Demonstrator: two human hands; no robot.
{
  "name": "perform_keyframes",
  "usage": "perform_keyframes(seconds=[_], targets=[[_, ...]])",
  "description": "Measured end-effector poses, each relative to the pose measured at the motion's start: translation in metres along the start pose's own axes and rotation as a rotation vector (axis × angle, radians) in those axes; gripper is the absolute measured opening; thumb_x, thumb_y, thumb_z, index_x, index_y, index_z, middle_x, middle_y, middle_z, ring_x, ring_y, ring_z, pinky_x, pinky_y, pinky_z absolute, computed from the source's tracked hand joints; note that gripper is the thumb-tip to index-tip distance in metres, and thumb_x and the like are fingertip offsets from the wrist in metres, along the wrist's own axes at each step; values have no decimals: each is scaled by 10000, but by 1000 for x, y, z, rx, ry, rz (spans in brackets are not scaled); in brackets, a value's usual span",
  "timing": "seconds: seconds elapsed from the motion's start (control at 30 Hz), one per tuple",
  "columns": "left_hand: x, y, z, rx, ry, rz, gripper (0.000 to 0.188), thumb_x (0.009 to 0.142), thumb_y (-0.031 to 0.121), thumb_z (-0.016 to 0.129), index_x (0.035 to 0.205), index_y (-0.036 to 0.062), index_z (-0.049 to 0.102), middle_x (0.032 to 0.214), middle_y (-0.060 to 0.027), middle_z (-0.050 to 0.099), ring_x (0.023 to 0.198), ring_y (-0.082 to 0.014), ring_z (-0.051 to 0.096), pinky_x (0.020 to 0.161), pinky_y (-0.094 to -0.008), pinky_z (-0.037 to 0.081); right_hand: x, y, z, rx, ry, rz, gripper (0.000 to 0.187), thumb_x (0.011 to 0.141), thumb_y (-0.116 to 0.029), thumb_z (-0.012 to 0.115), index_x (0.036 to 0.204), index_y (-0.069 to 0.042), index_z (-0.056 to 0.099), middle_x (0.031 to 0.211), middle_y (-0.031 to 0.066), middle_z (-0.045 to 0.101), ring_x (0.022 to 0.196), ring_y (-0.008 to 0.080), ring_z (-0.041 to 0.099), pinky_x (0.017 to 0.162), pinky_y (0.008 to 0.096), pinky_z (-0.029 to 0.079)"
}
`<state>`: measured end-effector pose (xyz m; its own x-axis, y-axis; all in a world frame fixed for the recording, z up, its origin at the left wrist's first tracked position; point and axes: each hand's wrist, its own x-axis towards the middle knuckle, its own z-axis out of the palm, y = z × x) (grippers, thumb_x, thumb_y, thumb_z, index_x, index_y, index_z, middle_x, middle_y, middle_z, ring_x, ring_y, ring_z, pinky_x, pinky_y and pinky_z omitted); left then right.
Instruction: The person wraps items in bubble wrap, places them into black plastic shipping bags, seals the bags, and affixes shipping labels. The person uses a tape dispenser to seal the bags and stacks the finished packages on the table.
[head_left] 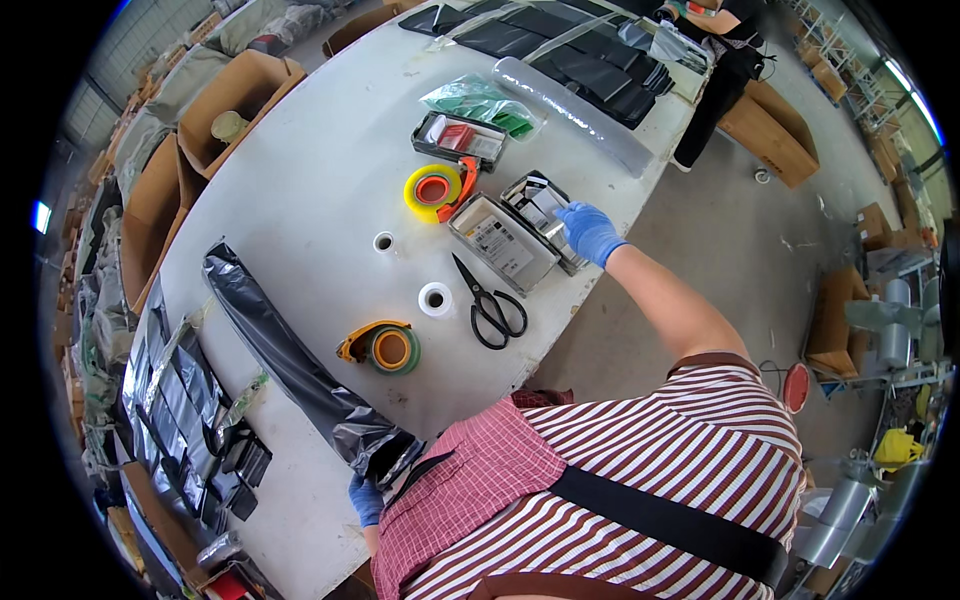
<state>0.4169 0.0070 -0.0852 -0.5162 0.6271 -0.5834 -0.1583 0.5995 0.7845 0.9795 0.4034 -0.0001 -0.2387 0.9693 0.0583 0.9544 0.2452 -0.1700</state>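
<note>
Okay, left of frame: long black plastic sleeve (300, 362), lower end by blue-gloved left hand (364, 500), grip hidden. Right of centre: blue-gloved right hand (592, 236), fingers bunched at white slips (540, 206) in black tray (530, 228), hold unclear; apparently picking, next needs single-slip pinch.

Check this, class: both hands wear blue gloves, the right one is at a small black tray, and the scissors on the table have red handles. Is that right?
Not quite: the head view shows scissors on the table with black handles, not red. The rest stands: left hand and right hand are gloved in blue, the right at a small black tray.
</note>
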Motion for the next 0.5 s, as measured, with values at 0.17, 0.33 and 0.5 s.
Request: perform_keyframes(seconds=[0.17,0.33,0.5], targets=[[1,-13,-1,-25,64,11,255,901,178,644,1108,30,650,943,-97,690,681,-202,641,465,-322,526,-4,10,16,-140,-159,-43,301,823,-92,572,1113,-86,653,1130,156,600,1070,332,577,933,418,486],[0,-18,1,-90,75,25,258,905,190,643,1111,35,650,940,-87,689,683,-195,642,459,-318,522,-4,11,10,-133,-178,-49,202,813,-93,592,1000,-81,670,1097,152,613,1046,326,593,894,418,506],[4,-17,3,-28,112,60,228,907,193,637,1074,39,663,910,-77,685,657,-183,628,468,-321,516,4,19,11,-120,-151,-55,140,804,-83,596,921,-69,673,1029,161,633,977,335,622,857,422,518]])
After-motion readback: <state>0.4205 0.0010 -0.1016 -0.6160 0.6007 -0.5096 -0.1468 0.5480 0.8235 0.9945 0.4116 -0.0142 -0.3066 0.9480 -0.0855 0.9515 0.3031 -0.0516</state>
